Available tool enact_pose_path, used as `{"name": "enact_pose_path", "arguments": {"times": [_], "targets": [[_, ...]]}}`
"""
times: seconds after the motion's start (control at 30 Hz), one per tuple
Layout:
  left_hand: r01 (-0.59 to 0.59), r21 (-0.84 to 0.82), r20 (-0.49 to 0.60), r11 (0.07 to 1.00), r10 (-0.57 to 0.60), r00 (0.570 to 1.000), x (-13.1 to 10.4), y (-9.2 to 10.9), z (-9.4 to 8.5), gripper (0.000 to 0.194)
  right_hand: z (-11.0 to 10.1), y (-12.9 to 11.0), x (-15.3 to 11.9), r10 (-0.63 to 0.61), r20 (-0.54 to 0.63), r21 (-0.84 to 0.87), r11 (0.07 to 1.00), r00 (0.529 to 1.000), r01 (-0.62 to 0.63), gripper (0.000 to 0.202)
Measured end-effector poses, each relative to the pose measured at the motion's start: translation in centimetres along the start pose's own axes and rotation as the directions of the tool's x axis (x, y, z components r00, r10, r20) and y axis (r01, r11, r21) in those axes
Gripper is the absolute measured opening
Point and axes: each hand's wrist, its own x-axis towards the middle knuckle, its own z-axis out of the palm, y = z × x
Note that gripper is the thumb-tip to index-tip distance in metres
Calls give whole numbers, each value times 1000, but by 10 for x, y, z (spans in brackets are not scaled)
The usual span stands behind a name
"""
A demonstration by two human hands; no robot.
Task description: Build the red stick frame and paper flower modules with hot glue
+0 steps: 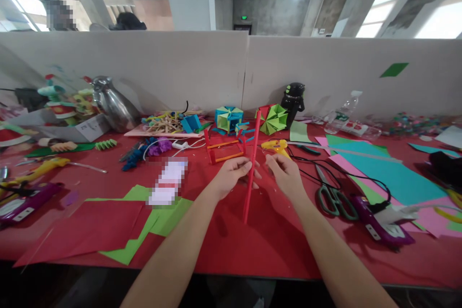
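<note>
Nearest you, the red table (260, 260) carries red sheets (83, 226) at your left, overlapping light green sheets (171, 216). Above these lies a pale rectangular thing (168, 183), pixelated, so any writing on it is unreadable. By your right forearm sits a purple block (382, 221) with white patches, too small to read, and just left of it are the green-handled scissors (335, 197).

Your left hand (235, 175) pinches a long red stick (249, 192) between thumb and fingers; the stick stands nearly upright, leaning slightly, passing above and below your grip. Your right hand (285, 173) is just right of the stick and apart from it, fingers curled in towards the thumb; you cannot tell whether they hold anything small.

Beyond your hands are a red-and-orange frame (225, 150) and a yellow glue gun (276, 146). Farther off stand a blue-and-green folded paper shape (228, 119), a red-and-green one (273, 119) and a clear bottle (344, 111), its label illegible. Past the pale partition (173, 72) glows a small green sign (244, 18), its marks unclear.
</note>
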Motion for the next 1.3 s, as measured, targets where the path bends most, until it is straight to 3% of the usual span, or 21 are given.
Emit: {"name": "enact_pose_path", "arguments": {"times": [0.1, 0.27, 0.33, 0.37, 0.43, 0.53, 0.67, 0.77, 0.9, 0.97, 1.07, 1.13, 1.3], "targets": [[-10, -22, -9, 1000, 9, 1000, 0, 1, 0, 40, -2, 0, -1, -54, -7, -15, 998, 998, 54, 26], [-12, -87, -38, 996, 9, 999, -1, 2, 1, 39, -1, 0, -3, -56, 43, -18, 998, 997, 57, 43], [-22, -116, -41, 993, 18, 999, -1, 2, 0, 37, 0, -1, -3, -90, 95, 75, 994, 991, 83, 31], [-32, -131, -44, 991, 26, 999, -1, 2, 0, 36, 1, -2, -3, -83, 147, 142, 988, 986, 62, 25], [-57, -164, -52, 985, 49, 997, -1, 3, -1, 34, 4, -3, -5, -31, 275, 258, 965, 961, -43, 31], [-87, -208, -81, 974, 72, 994, -1, 5, -2, 32, 5, -1, -6, 41, 380, 274, 949, 924, -154, 37], [-70, -203, -105, 977, 49, 993, -1, 8, 1, 29, 4, 4, -5, 31, 236, 124, 990, 971, -62, 27], [-68, -202, -100, 977, 48, 994, -2, 10, 1, 27, 3, 4, -4, 0, 108, 22, 1000, 994, -3, 36], [-142, -240, -150, 960, 108, 983, -3, 13, -5, 23, -2, 1, -3, 8, -46, 23, 1000, 999, -7, 45], [-162, -267, -179, 950, 116, 977, -3, 14, -8, 24, -3, -1, -3, -14, -34, 20, 1000, 999, 14, 41], [-163, -285, -193, 944, 110, 975, -1, 12, -5, 27, 0, -6, -7, -95, 78, 71, 993, 992, 90, 20], [-181, -279, -230, 943, 117, 966, 0, 10, 0, 28, 5, -12, -10, -163, 62, 94, 983, 985, 157, 21], [-177, -270, -279, 946, 99, 955, 3, 4, 9, 31, 15, -22, -19, -317, 35, -103, 942, 948, 319, 15]]}}
